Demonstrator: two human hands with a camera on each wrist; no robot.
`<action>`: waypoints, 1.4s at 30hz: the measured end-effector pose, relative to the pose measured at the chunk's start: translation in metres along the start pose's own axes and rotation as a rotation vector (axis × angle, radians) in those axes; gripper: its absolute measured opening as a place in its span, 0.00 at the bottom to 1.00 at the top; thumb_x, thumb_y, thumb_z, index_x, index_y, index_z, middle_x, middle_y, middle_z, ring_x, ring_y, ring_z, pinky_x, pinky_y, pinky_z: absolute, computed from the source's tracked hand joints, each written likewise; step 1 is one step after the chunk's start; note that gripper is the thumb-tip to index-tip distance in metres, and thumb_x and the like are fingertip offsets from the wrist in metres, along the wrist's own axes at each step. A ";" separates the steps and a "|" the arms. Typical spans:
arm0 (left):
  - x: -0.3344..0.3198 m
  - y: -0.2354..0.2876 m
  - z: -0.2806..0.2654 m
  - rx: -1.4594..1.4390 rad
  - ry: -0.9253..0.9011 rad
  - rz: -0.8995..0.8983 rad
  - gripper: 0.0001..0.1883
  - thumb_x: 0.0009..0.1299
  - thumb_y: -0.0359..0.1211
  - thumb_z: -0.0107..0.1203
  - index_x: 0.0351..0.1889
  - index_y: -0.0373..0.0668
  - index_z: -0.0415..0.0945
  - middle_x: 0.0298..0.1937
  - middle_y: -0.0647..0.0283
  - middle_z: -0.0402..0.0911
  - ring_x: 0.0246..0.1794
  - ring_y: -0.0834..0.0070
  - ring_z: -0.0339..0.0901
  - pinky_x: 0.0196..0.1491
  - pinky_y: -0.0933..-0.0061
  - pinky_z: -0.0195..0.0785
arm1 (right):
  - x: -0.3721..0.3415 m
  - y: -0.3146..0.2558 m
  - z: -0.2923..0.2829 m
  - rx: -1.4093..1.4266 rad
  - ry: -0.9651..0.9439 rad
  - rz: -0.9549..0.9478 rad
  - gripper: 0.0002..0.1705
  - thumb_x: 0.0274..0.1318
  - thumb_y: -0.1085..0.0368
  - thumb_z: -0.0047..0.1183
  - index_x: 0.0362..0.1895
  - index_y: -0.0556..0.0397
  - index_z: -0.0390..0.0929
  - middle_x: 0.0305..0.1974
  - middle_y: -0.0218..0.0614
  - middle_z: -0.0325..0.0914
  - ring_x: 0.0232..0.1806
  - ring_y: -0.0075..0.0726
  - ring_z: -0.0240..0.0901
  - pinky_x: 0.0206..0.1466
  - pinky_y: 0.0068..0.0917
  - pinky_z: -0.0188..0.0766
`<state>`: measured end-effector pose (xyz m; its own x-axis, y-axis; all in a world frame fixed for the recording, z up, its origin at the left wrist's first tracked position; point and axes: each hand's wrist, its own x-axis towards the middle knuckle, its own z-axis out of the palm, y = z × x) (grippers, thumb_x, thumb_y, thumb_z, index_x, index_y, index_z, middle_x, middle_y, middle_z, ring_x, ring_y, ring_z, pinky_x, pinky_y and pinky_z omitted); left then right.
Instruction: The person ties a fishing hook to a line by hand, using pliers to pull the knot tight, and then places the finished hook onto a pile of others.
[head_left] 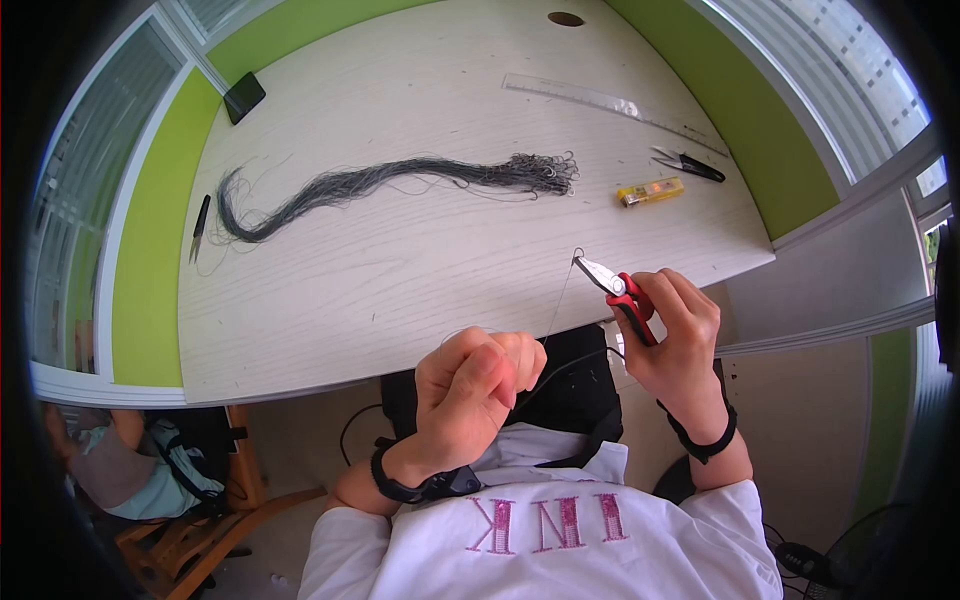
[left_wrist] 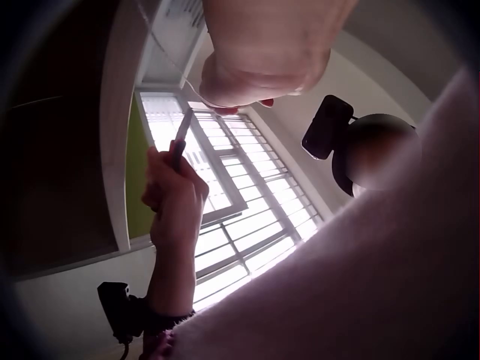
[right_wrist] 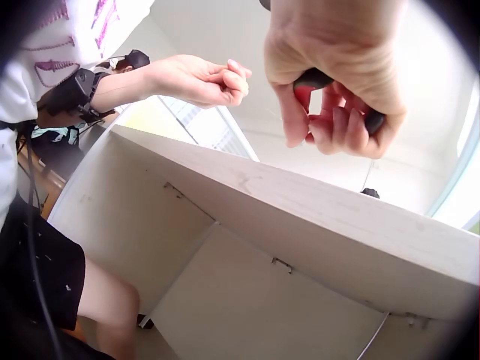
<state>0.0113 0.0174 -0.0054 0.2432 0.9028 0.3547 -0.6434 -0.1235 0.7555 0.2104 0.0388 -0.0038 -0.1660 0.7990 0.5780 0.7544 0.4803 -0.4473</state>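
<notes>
In the head view my right hand [head_left: 678,328] grips red-and-black pliers [head_left: 632,303] by the handles. A small fish hook [head_left: 578,252] sits at the tips of their jaws. From the hook a thin line [head_left: 560,300] runs down to my left hand [head_left: 478,375], whose curled fingers and thumb pinch it in front of the desk edge. The right wrist view shows the pliers' handles [right_wrist: 311,79] partly hidden inside the palm. Beyond the hands, a long bundle of dark fishing lines [head_left: 370,178] lies across the desk, with many hooks [head_left: 545,173] gathered at its right end.
On the right of the desk [head_left: 400,290] lie a clear ruler [head_left: 580,97], black-handled snips [head_left: 695,167] and a small yellow case [head_left: 650,191]. Another dark-handled cutting tool [head_left: 201,225] is at the left edge. Green partitions [head_left: 155,240] border the desk; another person [head_left: 120,470] sits lower left.
</notes>
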 end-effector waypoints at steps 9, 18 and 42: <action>0.000 -0.003 0.005 -0.011 0.081 -0.048 0.18 0.77 0.35 0.39 0.22 0.47 0.57 0.15 0.72 0.55 0.18 0.79 0.49 0.31 0.72 0.49 | -0.002 0.002 0.002 0.006 0.020 0.031 0.15 0.30 0.79 0.62 0.29 0.56 0.75 0.22 0.35 0.71 0.20 0.37 0.69 0.23 0.29 0.65; 0.001 -0.005 0.003 0.044 0.093 -0.053 0.18 0.78 0.35 0.39 0.21 0.45 0.59 0.16 0.70 0.58 0.19 0.78 0.53 0.32 0.71 0.52 | 0.000 -0.002 0.001 0.002 -0.023 0.102 0.11 0.37 0.78 0.62 0.30 0.60 0.77 0.22 0.39 0.73 0.21 0.34 0.71 0.26 0.25 0.66; -0.027 0.193 -0.200 1.387 0.199 -0.371 0.15 0.74 0.32 0.48 0.26 0.33 0.69 0.34 0.64 0.72 0.36 0.79 0.68 0.45 0.81 0.60 | 0.031 0.015 -0.022 -0.455 -0.304 -0.002 0.14 0.31 0.75 0.62 0.29 0.54 0.74 0.25 0.36 0.72 0.29 0.43 0.73 0.30 0.39 0.67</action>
<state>-0.2649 0.0512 0.0210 0.0593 0.9978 0.0298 0.6685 -0.0619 0.7411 0.2307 0.0632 0.0221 -0.2933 0.8992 0.3248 0.9413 0.3311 -0.0666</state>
